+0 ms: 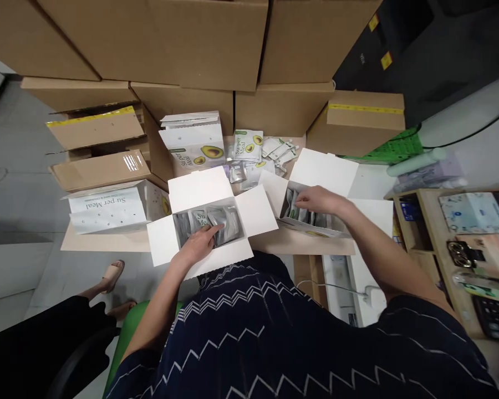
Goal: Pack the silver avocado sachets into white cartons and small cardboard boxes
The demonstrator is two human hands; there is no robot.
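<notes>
In the left open white carton, silver pouches stand packed in a row, one with a white "Su-per Meal" label. My left hand rests over the carton's near side, its fingers stretched out onto the pouches. To the right is a second open white carton with an avocado print, tilted, also holding silver pouches. My right hand reaches into it from above, fingers bent and closed at the top of a pouch. Its fingertips are partly hidden.
Loose Su-per Meal packets lie behind the cartons. More printed cartons and an opened brown box stand left. Tall brown boxes wall off the back. A wooden organizer is at right; another person's foot shows at lower left.
</notes>
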